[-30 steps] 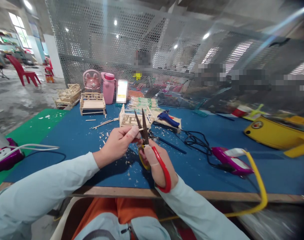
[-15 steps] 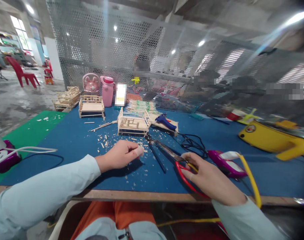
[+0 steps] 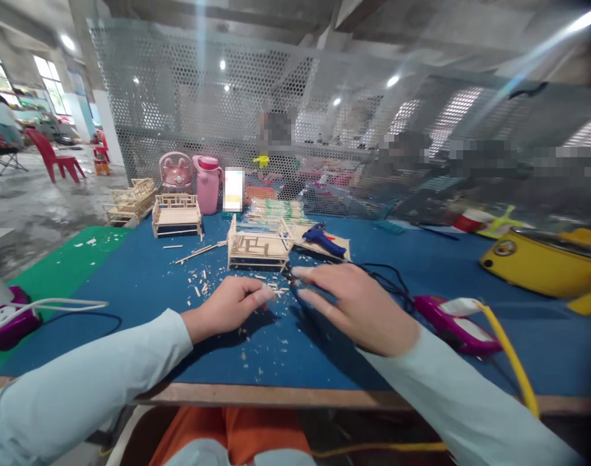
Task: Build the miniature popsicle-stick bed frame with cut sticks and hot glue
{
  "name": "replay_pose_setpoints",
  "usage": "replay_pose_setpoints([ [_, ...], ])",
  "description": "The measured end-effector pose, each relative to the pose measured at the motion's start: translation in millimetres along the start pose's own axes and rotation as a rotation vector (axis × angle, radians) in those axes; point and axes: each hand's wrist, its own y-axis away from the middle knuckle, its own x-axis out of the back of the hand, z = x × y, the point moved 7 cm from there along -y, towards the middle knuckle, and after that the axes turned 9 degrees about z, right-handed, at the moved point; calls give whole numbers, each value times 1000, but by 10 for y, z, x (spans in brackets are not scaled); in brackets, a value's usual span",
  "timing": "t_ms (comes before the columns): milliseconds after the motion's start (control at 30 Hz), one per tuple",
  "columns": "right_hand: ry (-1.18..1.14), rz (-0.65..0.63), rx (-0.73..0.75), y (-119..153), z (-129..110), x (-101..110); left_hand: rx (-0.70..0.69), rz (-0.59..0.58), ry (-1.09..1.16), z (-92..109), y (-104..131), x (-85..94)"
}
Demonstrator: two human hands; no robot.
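My left hand (image 3: pixel 233 304) is above the blue table mat, thumb and fingers pinched together; whether anything small is between them is hidden. Near it lie wood chips and short stick pieces (image 3: pixel 204 282). My right hand (image 3: pixel 356 304) reaches over the pliers (image 3: pixel 291 277), its fingers stretched out and the thumb apart from them. The fingertips are by the jaws; I cannot tell if they touch. Most of the pliers' blue handles are under the hand and in shadow. Just beyond stands a miniature wooden bed frame (image 3: pixel 259 246) made of sticks.
A blue glue gun (image 3: pixel 325 241) rests on a board at the back, its black cord trailing right. Another miniature bed (image 3: pixel 177 215) and a pink jug (image 3: pixel 208 188) stand back left. Power strips (image 3: pixel 457 327) sit at both sides, and a yellow pan (image 3: pixel 533 262) at right. Mesh (image 3: pixel 178 97) closes the back.
My right hand has moved left and forward to the pliers. The red-handled scissors it held are out of sight now. My left hand has barely moved.
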Motion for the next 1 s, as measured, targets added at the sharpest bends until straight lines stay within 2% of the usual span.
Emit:
replay_pose_setpoints([
  [100, -37, 83, 145, -292, -161, -102, 30, 77, -11, -29, -60, 98],
  [200, -39, 173, 201, -421, -139, -156, 48, 148, -24, -50, -162, 215],
  [433, 13, 325, 147, -545, 64, -146, 31, 191, -44, -52, -469, 293],
  [600, 97, 360, 169, -614, 140, -219, -1, 194, -111, 33, -566, 357],
  [667, 146, 385, 152, -614, 199, -271, -23, 225, -182, 112, -611, 476],
  [800, 254, 417, 145, -599, 267, -404, -121, 485, -283, 318, -779, 899],
  [867, 331, 400, 154, -601, 252, -462, -147, 435, -333, 343, -923, 943],
  [1000, 431, 370, 162, -598, 179, -483, -58, 17, -339, 167, -1113, 679],
])
